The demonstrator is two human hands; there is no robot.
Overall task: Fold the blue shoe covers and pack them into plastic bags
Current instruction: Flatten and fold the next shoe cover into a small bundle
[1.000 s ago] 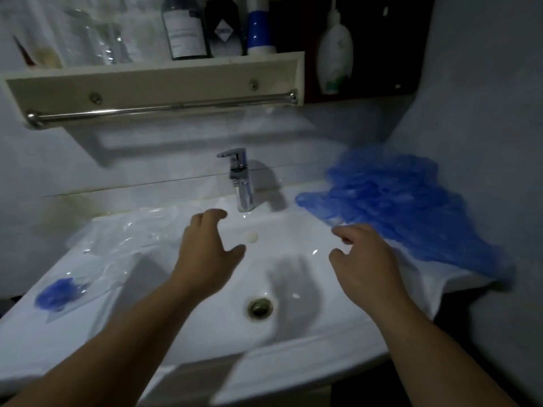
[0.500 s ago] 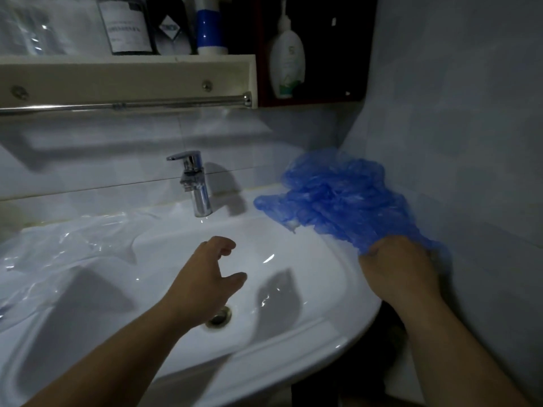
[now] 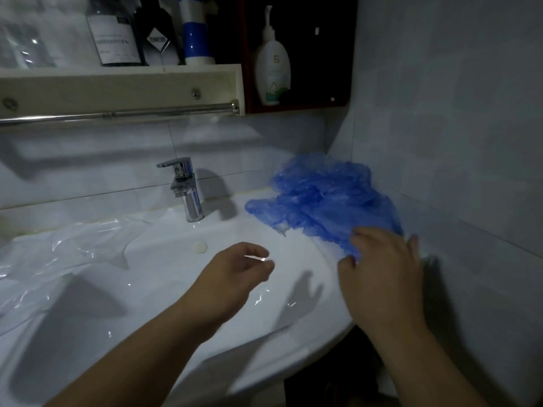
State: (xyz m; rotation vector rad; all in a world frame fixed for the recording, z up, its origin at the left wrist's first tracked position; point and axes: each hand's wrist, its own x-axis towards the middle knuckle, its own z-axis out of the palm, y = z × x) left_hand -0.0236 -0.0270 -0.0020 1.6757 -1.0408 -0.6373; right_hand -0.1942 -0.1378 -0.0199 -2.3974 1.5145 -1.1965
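Blue shoe covers (image 3: 323,201) are heaped at the sink's (image 3: 317,312) right rear corner. Right hand (image 3: 382,268), bunched there 0.5 s ago, is now laid on the near edge, fingers (image 3: 357,235) spread, nothing gripped. Left hand (image 3: 232,277) is held loosely curled, empty. No cover is judged picked yet.

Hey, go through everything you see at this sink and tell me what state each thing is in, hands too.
blue shoe covers, unfolded, heaped on the sink's right rear corner
plastic bags, crumpled on the sink's left side, no covers visible inside
faucet, no water running
left hand, fingers loosely curled, holding nothing, over the sink
right hand, fingers spread, touching the covers' near edge
pump bottle, standing upright
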